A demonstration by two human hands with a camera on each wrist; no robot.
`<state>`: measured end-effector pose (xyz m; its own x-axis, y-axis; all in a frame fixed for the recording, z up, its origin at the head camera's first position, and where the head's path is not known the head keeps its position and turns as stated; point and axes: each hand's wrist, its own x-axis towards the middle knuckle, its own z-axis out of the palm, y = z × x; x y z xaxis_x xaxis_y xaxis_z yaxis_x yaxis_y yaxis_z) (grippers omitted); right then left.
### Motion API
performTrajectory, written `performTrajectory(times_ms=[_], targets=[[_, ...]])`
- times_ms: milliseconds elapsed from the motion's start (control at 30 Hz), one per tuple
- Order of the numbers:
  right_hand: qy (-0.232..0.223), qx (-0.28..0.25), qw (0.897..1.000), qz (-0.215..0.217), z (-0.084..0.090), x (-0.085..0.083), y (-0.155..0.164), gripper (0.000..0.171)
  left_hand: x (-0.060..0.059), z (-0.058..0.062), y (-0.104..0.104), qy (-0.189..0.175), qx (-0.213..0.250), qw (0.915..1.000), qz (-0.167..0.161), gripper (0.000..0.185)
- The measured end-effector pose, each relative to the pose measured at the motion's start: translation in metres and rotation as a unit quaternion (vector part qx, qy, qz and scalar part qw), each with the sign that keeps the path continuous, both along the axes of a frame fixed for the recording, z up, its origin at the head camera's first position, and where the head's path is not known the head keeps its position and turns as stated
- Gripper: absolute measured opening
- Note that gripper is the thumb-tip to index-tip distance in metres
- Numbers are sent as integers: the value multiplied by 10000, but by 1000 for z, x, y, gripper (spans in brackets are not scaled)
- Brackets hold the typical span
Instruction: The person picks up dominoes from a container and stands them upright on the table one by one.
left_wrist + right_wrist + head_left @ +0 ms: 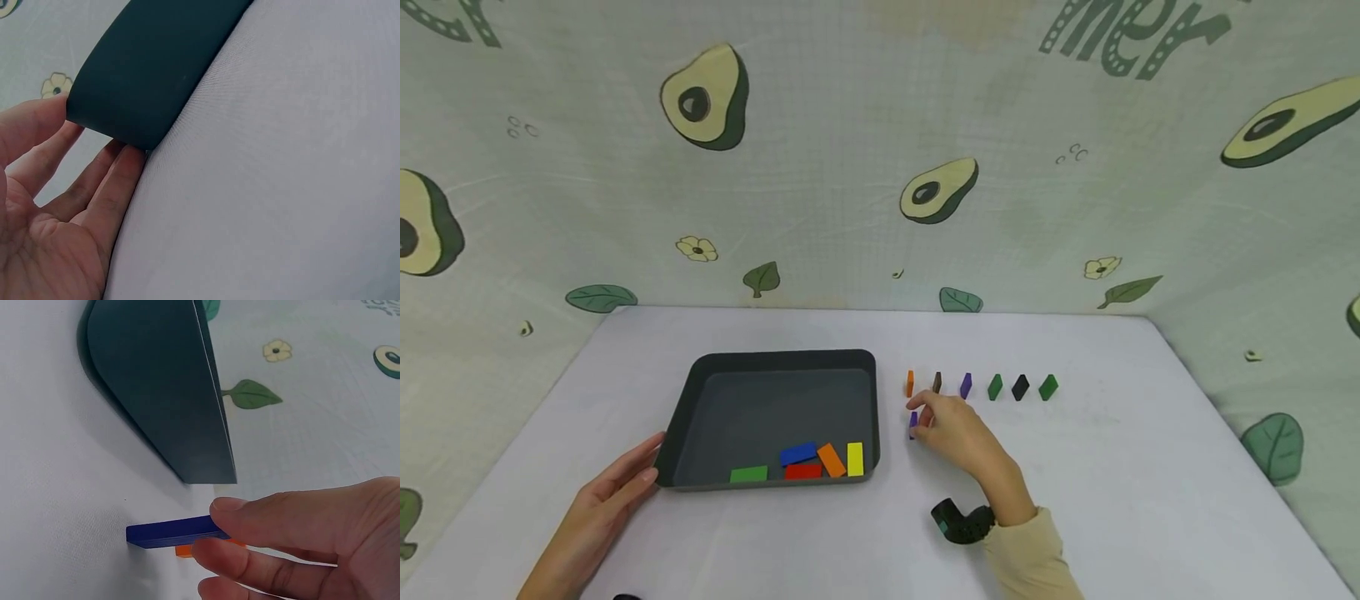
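A dark grey tray (790, 360) lies on the white table, and my left hand (601, 504) touches its near left corner. In the left wrist view the thumb (37, 125) meets the tray's rim, and nearly straight fingers (112, 194) rest against its lower edge. To the right of the tray, my right hand (957, 429) pinches a small purple block (175, 531) between thumb and index finger. That block stands on end on the table. Behind it an orange block (184, 550) shows partly; the fingers cover the rest.
Behind the right hand stands a row of upright blocks: orange (910, 383), brown (937, 382), purple (966, 385), green (995, 387), black (1020, 387) and another green (1048, 387). Inside the tray lie green (749, 474), blue (798, 453), red (803, 472), orange (831, 460) and yellow (855, 459) blocks.
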<state>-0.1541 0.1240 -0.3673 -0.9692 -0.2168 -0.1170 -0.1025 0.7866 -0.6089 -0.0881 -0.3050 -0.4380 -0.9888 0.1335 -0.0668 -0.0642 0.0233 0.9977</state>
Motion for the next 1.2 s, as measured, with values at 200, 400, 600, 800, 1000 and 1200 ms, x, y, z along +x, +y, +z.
performTrajectory(times_ms=[200,400,600,800,1000,1200], targets=[[12,117,9999,-114,4,1,2,27,-1,0,0,-36,-14,10000,26,51],[168,141,9997,-127,10,4,-1,25,-1,1,1,-68,-37,10000,57,51],[300,2,9995,-8,17,8,-7,21,-1,1,2,-6,-41,10000,5,51],[433,-369,9979,307,17,12,-16,16,0,1,2,41,-26,10000,-31,50],[605,-906,9876,1130,9,17,-33,16,1,1,2,47,-52,10000,-26,50],[721,-1264,9767,1577,-3,22,-54,14,-1,0,1,78,-38,10000,9,51]])
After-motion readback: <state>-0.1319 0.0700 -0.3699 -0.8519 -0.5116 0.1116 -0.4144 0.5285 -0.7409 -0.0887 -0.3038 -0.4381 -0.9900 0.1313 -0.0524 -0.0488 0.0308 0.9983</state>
